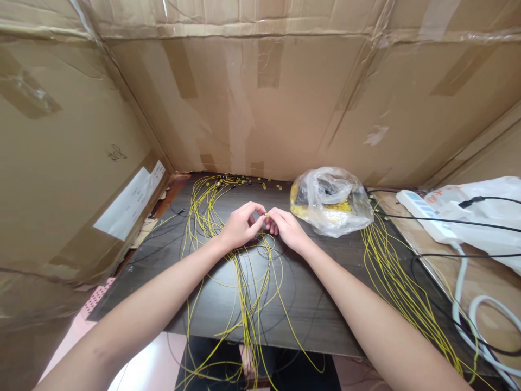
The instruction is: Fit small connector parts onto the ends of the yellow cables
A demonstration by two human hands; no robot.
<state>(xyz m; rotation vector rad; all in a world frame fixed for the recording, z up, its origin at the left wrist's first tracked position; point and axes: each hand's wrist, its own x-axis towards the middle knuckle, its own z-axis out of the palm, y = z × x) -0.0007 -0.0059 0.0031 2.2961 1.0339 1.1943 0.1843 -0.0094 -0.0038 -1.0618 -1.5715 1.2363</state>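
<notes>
Two bare forearms (142,309) come in closest of all, reaching from the bottom corners over the dark table (321,298), and here they meet, right in the middle! The left hand (243,225) is curled, thumb and forefinger nearly together at the tips; whether they grip anything, I can't tell from here. The right hand (286,227) is pinched closed on a small yellow piece (267,215), right up against the left fingertips, and what a tiny thing it is!

Around and under the hands, yellow cables (248,309) everywhere: looping over the table just left of the left hand, then spilling down past the front edge in long strands. More little yellow pieces (279,187) sit scattered near the back edge, by the cardboard wall (309,108). Just beyond the right hand, a crumpled clear plastic bag (331,220) with yellow stuff showing through!

Over on the right, a second yellow bundle (382,260) trails toward the near corner, with a white power strip (427,214) beside it, black cords (448,219) crossing over and a thick white cable (459,277) curling below
</notes>
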